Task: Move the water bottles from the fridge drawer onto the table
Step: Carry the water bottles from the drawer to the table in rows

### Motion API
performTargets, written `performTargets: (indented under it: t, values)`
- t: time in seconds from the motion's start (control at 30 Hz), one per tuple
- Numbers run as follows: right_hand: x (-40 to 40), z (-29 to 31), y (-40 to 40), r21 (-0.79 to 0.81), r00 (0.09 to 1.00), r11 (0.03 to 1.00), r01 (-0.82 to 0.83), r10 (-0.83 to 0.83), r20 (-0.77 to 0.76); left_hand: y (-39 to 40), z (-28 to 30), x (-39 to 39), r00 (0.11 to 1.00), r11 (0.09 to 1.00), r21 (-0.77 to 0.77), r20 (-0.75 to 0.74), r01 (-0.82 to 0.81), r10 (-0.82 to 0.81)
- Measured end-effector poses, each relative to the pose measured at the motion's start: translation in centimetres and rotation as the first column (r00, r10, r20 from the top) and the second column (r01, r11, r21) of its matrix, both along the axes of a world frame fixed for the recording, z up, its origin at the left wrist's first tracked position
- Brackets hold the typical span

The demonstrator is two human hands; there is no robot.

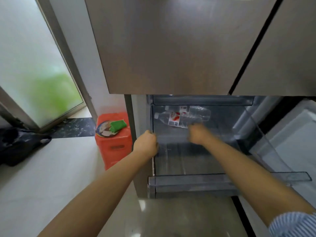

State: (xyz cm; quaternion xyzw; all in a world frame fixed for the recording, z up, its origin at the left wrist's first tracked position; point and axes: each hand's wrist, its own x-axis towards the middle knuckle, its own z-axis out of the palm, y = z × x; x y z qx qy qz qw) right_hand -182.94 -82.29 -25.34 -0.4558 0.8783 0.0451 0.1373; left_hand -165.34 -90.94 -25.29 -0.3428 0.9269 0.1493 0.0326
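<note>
The left hand (146, 142) is gripping the drawer (188, 183) edge; the blurred right hand (196, 134), grip unclear, is reaching toward the bottles (181, 116) lying at the back; they are round and could be rolling away

The clear bottles (183, 117) carry white labels with red marks. An orange-red stool (113, 147) holds a green cloth (118, 125). The sleeve (294, 224) is blue-and-white striped, the bag (18, 144) black.
</note>
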Motion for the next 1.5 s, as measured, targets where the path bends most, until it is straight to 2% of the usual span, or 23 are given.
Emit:
performTargets:
  t: [0.1,0.17,0.3,0.43,0.5,0.57,0.63,0.67,0.73,0.8,0.87,0.93,1.0,1.1,1.2,1.3,1.37,1.43,1.5]
  values:
    - [-2.8,-3.0,-2.8,0.055,0.993,0.998,-0.007,0.013,-0.117,-1.0,-1.4,-1.0,0.998,0.998,-0.043,-0.028,-0.048,0.047]
    - [-4.6,-4.8,-4.0,0.092,0.99,0.995,0.033,-0.02,-0.141,-1.5,-1.8,-1.6,0.997,0.993,-0.089,-0.04,-0.073,0.07]
    - [-6.6,-6.6,-5.7,0.059,0.979,0.988,0.141,-0.13,-0.156,-1.9,-2.3,-2.6,0.99,0.98,-0.155,-0.079,-0.127,0.116]
    - [-6.3,-6.4,-6.4,0.049,0.944,0.999,0.023,-0.005,-0.33,-1.5,-2.7,-2.6,0.991,0.969,-0.21,-0.074,-0.128,0.115]
    - [-5.8,-6.1,-5.4,0.046,0.974,0.999,-0.013,0.023,-0.224,-1.3,-2.6,-2.7,0.995,0.962,-0.255,-0.044,-0.1,0.092]
    - [-5.1,-5.5,-3.7,0.065,0.999,0.998,-0.001,-0.002,0.038,-1.1,-2.3,-2.9,1.0,0.949,-0.314,-0.014,-0.029,0.026]
    - [-4.4,-5.3,-1.7,0.161,0.954,0.985,-0.054,0.004,0.298,-1.0,-2.4,-3.3,0.997,0.928,-0.366,0.059,0.076,-0.058]
    - [-4.0,-5.1,-0.7,0.198,0.925,0.972,-0.129,0.046,0.377,-0.9,-2.2,-3.5,0.991,0.924,-0.365,0.107,0.111,-0.077]
    - [-3.8,-4.7,0.4,0.266,0.89,0.924,-0.275,0.141,0.433,-0.9,-1.9,-3.7,0.984,0.919,-0.364,0.146,0.153,-0.106]
    - [-4.7,-4.3,0.1,0.263,0.907,0.922,-0.283,0.168,0.386,-0.7,-1.6,-3.8,0.983,0.885,-0.431,0.124,0.175,-0.134]
    - [-6.4,-4.5,-1.5,0.143,0.964,0.963,-0.229,0.204,0.17,-0.7,-1.7,-3.7,0.979,0.891,-0.411,0.14,0.191,-0.146]
    - [-8.4,-5.0,-3.5,-0.002,0.993,0.993,-0.12,0.12,0.001,-0.8,-2.5,-3.6,0.97,0.922,-0.329,0.198,0.204,-0.145]
    - [-9.6,-5.9,-5.2,-0.08,0.999,0.997,0.013,-0.016,-0.038,-1.2,-3.1,-3.6,0.974,0.93,-0.32,0.193,0.179,-0.121]
    - [-10.7,-7.5,-6.8,-0.105,0.99,0.987,0.126,-0.132,-0.055,-1.3,-3.5,-3.6,0.982,0.939,-0.309,0.154,0.154,-0.11]
    - [-11.4,-7.8,-7.7,-0.181,0.987,0.975,0.126,-0.141,-0.075,-1.2,-3.9,-3.4,0.988,0.941,-0.314,0.122,0.13,-0.096]
    - [-11.5,-7.2,-7.5,-0.123,0.969,0.991,-0.047,0.015,-0.246,-1.0,-4.0,-3.4,0.982,0.941,-0.314,0.174,0.123,-0.071]
    - [-10.5,-7.1,-6.7,-0.073,0.956,0.995,-0.063,0.039,-0.291,-0.9,-3.8,-3.7,0.97,0.933,-0.33,0.232,0.145,-0.069]
    - [-9.1,-6.8,-5.6,-0.013,0.968,0.999,-0.035,0.031,-0.249,-0.8,-3.4,-4.1,0.951,0.912,-0.359,0.294,0.2,-0.093]
    - [-8.3,-6.2,-3.5,0.036,0.991,0.999,-0.027,0.031,-0.127,-0.3,-3.1,-4.6,0.921,0.897,-0.335,0.354,0.288,-0.164]
